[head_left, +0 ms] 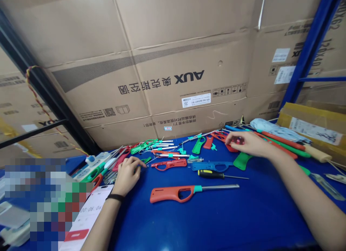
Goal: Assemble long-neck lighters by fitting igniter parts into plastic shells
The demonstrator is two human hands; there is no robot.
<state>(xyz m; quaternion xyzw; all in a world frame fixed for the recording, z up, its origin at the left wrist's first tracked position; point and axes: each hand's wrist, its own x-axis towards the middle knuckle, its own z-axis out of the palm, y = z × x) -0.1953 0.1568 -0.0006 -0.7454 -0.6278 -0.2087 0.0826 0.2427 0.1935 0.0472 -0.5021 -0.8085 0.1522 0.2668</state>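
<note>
My left hand is at the left of the blue table, fingers bent and tips together beside small loose parts. Whatever they pinch is hidden. My right hand is at the back right, fingers closed around a small dark red translucent piece. Below it lies a green handle shell. Between my hands lie a red lighter half-shell, a blue lighter half-shell and a yellow-black screwdriver. Nearer me lies an orange long-neck lighter with a metal tube.
Several metal tubes and coloured lighter parts lie along the back. A phone with a running timer is at the left, near a white power strip. Long-handled tools lie at right. A cardboard wall stands behind.
</note>
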